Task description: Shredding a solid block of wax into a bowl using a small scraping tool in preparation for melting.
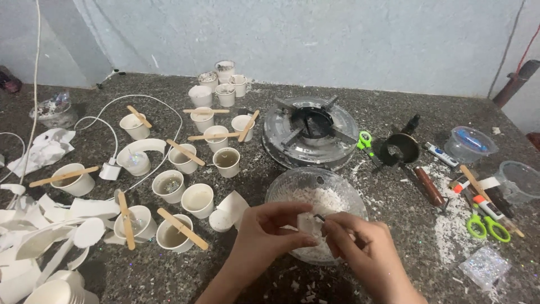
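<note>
My left hand (264,233) and my right hand (360,245) meet over a clear glass bowl (281,188) of white wax flakes at the near edge of the counter. Together they pinch a small white piece of wax (310,223) with a dark bit at its top, held just above the bowl. The fingers of both hands are closed around it. A torn white paper cup (228,211) lies just left of my left hand.
Several white paper cups (198,198), some with wooden sticks across them, cover the left half of the speckled counter. A round metal gas burner (312,132) stands behind the bowl. Green scissors (488,226), glue tubes, plastic containers (469,143) and spilled wax lie on the right.
</note>
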